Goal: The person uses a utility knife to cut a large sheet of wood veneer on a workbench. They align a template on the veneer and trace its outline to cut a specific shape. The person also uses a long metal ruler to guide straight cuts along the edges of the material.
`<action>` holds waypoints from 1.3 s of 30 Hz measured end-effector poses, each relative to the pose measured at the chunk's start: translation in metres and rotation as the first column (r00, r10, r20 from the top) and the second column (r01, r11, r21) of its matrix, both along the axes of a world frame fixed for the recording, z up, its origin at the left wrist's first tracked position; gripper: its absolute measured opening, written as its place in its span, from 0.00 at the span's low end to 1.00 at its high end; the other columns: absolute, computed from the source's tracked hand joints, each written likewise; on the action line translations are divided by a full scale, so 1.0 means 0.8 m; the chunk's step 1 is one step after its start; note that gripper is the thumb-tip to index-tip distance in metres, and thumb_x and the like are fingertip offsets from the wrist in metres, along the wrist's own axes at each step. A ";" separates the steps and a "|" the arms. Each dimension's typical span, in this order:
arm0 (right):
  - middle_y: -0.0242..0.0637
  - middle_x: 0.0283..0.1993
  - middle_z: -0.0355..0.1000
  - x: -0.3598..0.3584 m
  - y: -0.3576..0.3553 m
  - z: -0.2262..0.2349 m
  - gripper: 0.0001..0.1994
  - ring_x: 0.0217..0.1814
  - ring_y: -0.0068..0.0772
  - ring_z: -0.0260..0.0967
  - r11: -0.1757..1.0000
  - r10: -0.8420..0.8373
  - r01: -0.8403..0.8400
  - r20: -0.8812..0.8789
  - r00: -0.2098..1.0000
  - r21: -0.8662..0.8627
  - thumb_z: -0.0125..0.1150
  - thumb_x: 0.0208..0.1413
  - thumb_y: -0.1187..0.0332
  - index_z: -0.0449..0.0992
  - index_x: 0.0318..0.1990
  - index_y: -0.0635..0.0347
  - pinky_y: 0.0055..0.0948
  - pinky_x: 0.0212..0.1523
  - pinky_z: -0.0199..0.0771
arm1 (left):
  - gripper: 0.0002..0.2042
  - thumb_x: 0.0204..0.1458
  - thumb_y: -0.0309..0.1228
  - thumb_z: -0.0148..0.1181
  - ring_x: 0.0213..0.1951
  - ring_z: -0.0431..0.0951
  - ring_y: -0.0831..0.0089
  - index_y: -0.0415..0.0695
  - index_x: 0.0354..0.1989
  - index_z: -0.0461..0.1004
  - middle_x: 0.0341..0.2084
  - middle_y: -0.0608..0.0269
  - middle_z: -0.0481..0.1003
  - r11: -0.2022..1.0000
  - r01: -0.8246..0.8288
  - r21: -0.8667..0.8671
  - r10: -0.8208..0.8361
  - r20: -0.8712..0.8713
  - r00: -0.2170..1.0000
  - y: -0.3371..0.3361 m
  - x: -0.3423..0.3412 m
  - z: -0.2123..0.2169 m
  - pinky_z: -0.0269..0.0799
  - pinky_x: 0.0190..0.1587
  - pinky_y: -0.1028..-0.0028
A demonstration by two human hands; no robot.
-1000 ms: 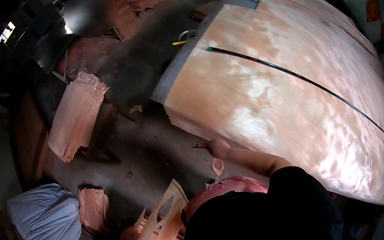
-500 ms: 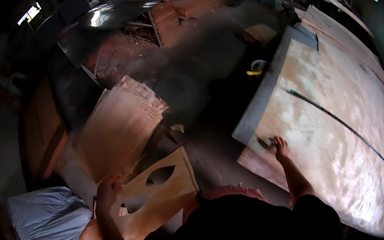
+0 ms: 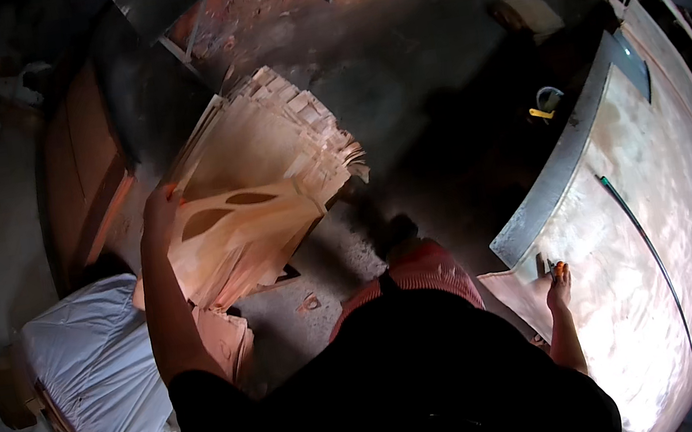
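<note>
My left hand (image 3: 159, 210) is closed on the edge of a thin veneer sheet (image 3: 261, 215) that has two dark leaf-shaped holes. The sheet lies slanted over a pile of veneer sheets (image 3: 262, 130) with ragged ends. At the right, my right hand (image 3: 559, 293) is closed around a small hand tool (image 3: 561, 271) with an orange part; its exact kind is too small to make out. That hand rests at the near left corner of a broad, pale wooden panel (image 3: 584, 225). A dark strip with a green tip (image 3: 632, 213) lies across the panel.
A white-covered bundle (image 3: 100, 369) stands at the near left, with more reddish sheets (image 3: 225, 337) beside it. Farther left is a brown board stack (image 3: 80, 175). A yellow-handled thing (image 3: 541, 113) and a roll lie on the dark floor left of the panel.
My left hand has carried the holed veneer sheet away from me, onto the pile. My right hand stays by the panel's corner with the tool. The view has tilted down.
</note>
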State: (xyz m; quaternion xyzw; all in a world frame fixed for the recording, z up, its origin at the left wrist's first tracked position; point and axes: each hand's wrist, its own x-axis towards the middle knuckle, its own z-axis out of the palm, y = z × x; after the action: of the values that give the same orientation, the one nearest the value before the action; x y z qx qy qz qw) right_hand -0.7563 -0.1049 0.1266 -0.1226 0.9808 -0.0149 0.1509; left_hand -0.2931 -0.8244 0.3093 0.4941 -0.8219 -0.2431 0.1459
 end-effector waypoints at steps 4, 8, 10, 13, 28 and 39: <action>0.31 0.64 0.40 0.013 0.004 -0.003 0.24 0.65 0.36 0.38 0.998 -0.066 0.066 -0.028 0.997 -0.010 0.42 0.52 0.74 0.52 0.59 0.46 0.30 0.58 0.52 | 0.12 0.48 0.34 0.47 0.30 0.72 0.57 0.36 0.31 0.70 0.25 0.49 0.72 0.986 0.032 -0.166 0.029 0.355 0.934 -0.056 -0.047 -0.020 0.66 0.34 0.65; 0.37 0.62 0.45 0.029 0.014 -0.018 0.24 0.63 0.40 0.44 0.934 -0.168 0.161 0.005 0.986 -0.318 0.40 0.51 0.78 0.55 0.57 0.48 0.29 0.58 0.52 | 0.15 0.47 0.39 0.51 0.40 0.70 0.54 0.42 0.39 0.68 0.38 0.49 0.69 0.866 0.104 -0.489 0.207 0.540 0.816 -0.118 -0.069 -0.074 0.67 0.39 0.58; 0.40 0.62 0.46 0.035 -0.012 0.025 0.28 0.62 0.41 0.45 0.977 -0.154 0.154 0.009 0.988 -0.150 0.39 0.46 0.83 0.56 0.56 0.49 0.30 0.58 0.52 | 0.20 0.44 0.33 0.55 0.48 0.64 0.53 0.42 0.48 0.63 0.47 0.46 0.62 0.664 0.155 -0.732 0.122 0.311 0.943 -0.117 -0.108 -0.097 0.62 0.48 0.60; 0.33 0.63 0.45 0.039 -0.032 0.050 0.29 0.64 0.36 0.42 0.974 -0.183 0.184 0.016 0.983 -0.133 0.41 0.42 0.83 0.57 0.56 0.50 0.31 0.56 0.56 | 0.21 0.44 0.24 0.52 0.53 0.59 0.53 0.35 0.50 0.60 0.51 0.45 0.59 0.511 0.329 -0.794 -0.281 0.208 0.937 -0.067 -0.256 -0.103 0.58 0.53 0.64; 0.39 0.43 0.68 -0.030 -0.109 0.119 0.19 0.41 0.42 0.66 0.650 -0.721 0.709 0.073 0.689 -0.273 0.44 0.46 0.76 0.65 0.49 0.55 0.37 0.43 0.63 | 0.17 0.45 0.33 0.53 0.45 0.67 0.62 0.41 0.45 0.66 0.45 0.59 0.65 -0.246 0.936 0.252 -0.969 -0.062 -0.238 0.272 -0.800 -0.120 0.65 0.45 0.70; 0.46 0.32 0.65 -0.329 -0.121 0.069 0.15 0.24 0.32 0.68 0.154 -0.900 0.843 0.278 0.335 -0.516 0.43 0.54 0.64 0.64 0.48 0.58 0.33 0.30 0.67 | 0.26 0.43 0.35 0.55 0.51 0.60 0.54 0.37 0.50 0.58 0.51 0.50 0.57 -0.313 0.932 -0.182 -0.914 -0.210 -0.348 0.451 -1.182 -0.149 0.56 0.52 0.66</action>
State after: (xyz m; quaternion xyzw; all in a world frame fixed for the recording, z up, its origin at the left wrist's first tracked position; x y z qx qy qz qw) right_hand -1.0197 -0.2014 0.1819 0.4241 0.8168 -0.3906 0.0220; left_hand -1.2388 -0.4639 0.1898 -0.4119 -0.8405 -0.3516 -0.0183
